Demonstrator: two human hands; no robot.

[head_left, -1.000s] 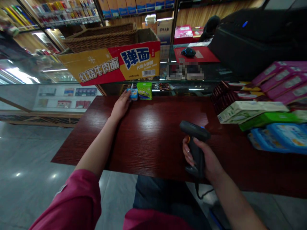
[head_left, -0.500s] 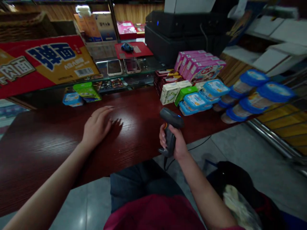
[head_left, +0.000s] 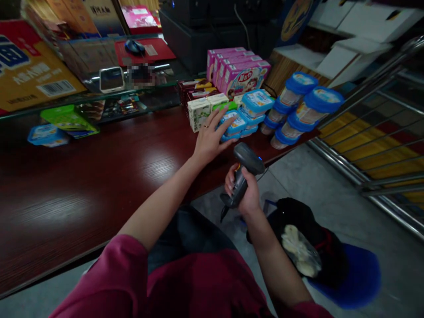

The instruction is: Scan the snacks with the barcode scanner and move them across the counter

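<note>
My left hand (head_left: 210, 139) is stretched across the dark red wooden table (head_left: 99, 172), fingers spread and open, its fingertips touching a stack of small blue-lidded packs (head_left: 239, 124). A white and green carton (head_left: 199, 112) stands just left of the fingers. My right hand (head_left: 244, 192) is closed round the grip of a black barcode scanner (head_left: 244, 167), held off the table's near edge with its head pointing right.
Pink boxes (head_left: 239, 73) and dark red boxes stand behind the packs. Round blue-lidded tubs (head_left: 304, 110) lie at the table's right end. A green box (head_left: 68, 118) and a blue pack (head_left: 46, 134) sit far left under a glass counter holding a phone (head_left: 111, 78). A black bag (head_left: 306, 247) rests on a blue stool.
My left hand left the blue pack at the far left, crossed the table and now touches the blue-lidded packs on the right. The view swung right. The scanner stayed in my right hand.
</note>
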